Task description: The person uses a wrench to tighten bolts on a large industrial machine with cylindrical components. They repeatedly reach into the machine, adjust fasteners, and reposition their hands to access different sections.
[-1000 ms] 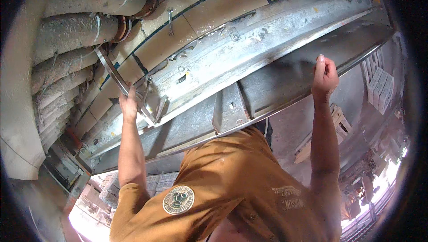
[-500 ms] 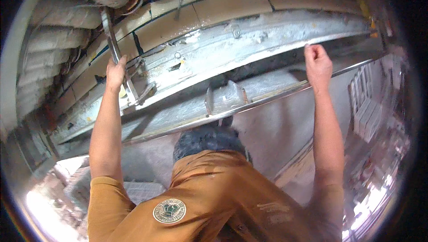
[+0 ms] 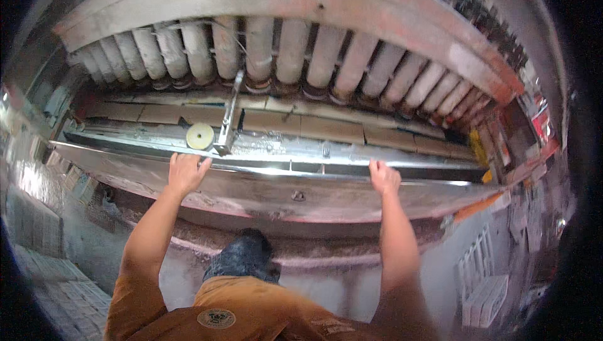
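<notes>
Two hands gripping the long metal channel (image 3: 282, 181), both on its near upper edge. Starting at the left: left hand (image 3: 186, 173) lying on the edge, fingers curled over it, closed around the lip, holding nothing else. Just beyond this hand, inside the channel, sitting a pale yellow disc (image 3: 200, 135), and beside it to the right standing an upright metal bracket (image 3: 227, 118), its foot resting close to the edge. Moving right along the channel: right hand (image 3: 384, 178) hooking over the same edge, fingers bent around it; how tightly, not possible to tell.

Channel running across the view, under a row of grey corrugated pipes (image 3: 295, 52) and a line of tan blocks (image 3: 326, 129) behind it.

For doing this well, probably: keeping both grips level, pulling evenly on left and right, holding fingers away from the bracket foot, avoiding any knock on the disc.
</notes>
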Action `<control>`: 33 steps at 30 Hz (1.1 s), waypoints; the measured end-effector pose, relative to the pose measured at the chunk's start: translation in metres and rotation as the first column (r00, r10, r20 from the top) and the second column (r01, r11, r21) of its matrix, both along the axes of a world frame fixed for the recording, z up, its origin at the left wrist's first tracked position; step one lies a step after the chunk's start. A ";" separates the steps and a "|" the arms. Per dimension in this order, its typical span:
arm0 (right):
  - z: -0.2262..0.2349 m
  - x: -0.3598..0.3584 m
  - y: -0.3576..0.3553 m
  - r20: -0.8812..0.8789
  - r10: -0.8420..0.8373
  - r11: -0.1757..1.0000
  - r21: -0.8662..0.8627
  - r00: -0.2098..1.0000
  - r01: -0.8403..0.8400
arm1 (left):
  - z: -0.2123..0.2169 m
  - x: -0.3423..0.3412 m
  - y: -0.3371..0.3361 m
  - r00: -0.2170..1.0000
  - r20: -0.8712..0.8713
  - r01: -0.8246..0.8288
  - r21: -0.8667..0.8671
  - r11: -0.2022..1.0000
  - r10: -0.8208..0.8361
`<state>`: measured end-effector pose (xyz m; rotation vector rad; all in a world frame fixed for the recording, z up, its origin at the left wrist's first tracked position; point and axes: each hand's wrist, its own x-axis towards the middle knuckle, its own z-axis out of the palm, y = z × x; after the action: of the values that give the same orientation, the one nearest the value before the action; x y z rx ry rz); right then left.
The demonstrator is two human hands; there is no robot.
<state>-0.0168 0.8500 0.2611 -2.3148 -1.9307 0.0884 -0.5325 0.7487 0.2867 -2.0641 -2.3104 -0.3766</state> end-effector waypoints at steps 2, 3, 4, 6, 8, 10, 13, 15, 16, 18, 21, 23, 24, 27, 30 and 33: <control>0.001 -0.007 -0.028 0.057 0.162 0.977 0.131 0.985 -0.168 | -0.027 -0.017 -0.050 0.961 -0.258 0.188 0.362 0.913 -0.096; -0.002 0.000 -0.038 0.089 0.184 0.954 0.225 0.979 -0.200 | -0.035 -0.017 -0.069 0.978 -0.191 0.138 0.291 0.947 -0.084; -0.010 0.003 -0.040 0.111 0.214 0.921 0.307 0.971 -0.238 | -0.039 -0.018 -0.093 0.989 -0.134 0.088 0.203 0.975 -0.061; -0.014 0.007 -0.036 0.131 0.222 0.932 0.265 0.966 -0.250 | -0.056 -0.025 -0.140 0.983 0.170 -0.053 -0.133 0.990 0.075; -0.021 0.009 -0.039 0.158 0.214 0.934 0.256 0.964 -0.249 | -0.082 -0.043 -0.197 0.875 0.425 -0.069 -0.363 0.929 0.231; -0.021 0.005 -0.036 0.191 0.198 0.922 0.298 0.961 -0.249 | -0.126 -0.080 -0.275 0.876 0.348 -0.203 -0.360 0.911 0.333; -0.031 0.013 -0.030 0.255 0.230 0.938 0.199 0.939 -0.284 | -0.246 -0.172 -0.433 0.858 0.233 -0.259 -0.573 0.777 0.457; -0.030 -0.004 -0.030 0.208 0.184 0.959 0.176 0.961 -0.222 | -0.283 -0.198 -0.567 0.921 -0.165 -0.319 -0.841 0.437 0.354; -0.026 0.002 -0.034 0.264 0.177 0.964 0.148 0.948 -0.221 | -0.287 -0.187 -0.611 0.796 -0.161 -0.385 -0.879 0.282 0.584; -0.026 0.002 -0.029 0.366 0.181 0.966 0.107 0.913 -0.234 | -0.297 -0.157 -0.672 0.477 -0.128 -0.401 -0.912 0.086 0.870; -0.023 -0.028 -0.053 0.154 -0.001 0.967 0.253 0.988 -0.039 | -0.293 -0.124 -0.701 0.225 -0.042 -0.374 -0.926 0.046 0.973; -0.027 -0.060 -0.065 -0.010 -0.007 0.979 0.202 1.000 0.009 | -0.302 -0.108 -0.703 0.152 0.031 -0.333 -0.940 0.081 0.988; -0.012 -0.094 -0.074 -0.018 0.009 0.987 0.160 1.000 -0.006 | -0.303 -0.110 -0.705 0.118 0.053 -0.322 -0.943 0.089 0.992; -0.004 -0.170 -0.088 -0.020 0.041 0.956 0.291 0.999 -0.033 | -0.321 -0.144 -0.705 0.095 0.109 -0.302 -0.944 0.133 0.989; -0.011 -0.295 -0.094 -0.121 0.378 0.831 0.480 0.918 -0.279 | -0.319 -0.235 -0.733 0.089 0.045 -0.395 -0.915 0.077 0.995; -0.031 -0.402 -0.085 -0.061 0.544 0.779 0.409 0.837 -0.476 | -0.319 -0.340 -0.721 -0.009 0.266 -0.531 -0.818 0.221 0.964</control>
<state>-0.4183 0.7651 0.2303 -1.4427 -2.1946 -0.0295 -0.8721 0.0278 -0.0320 0.1576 -3.9115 -0.7198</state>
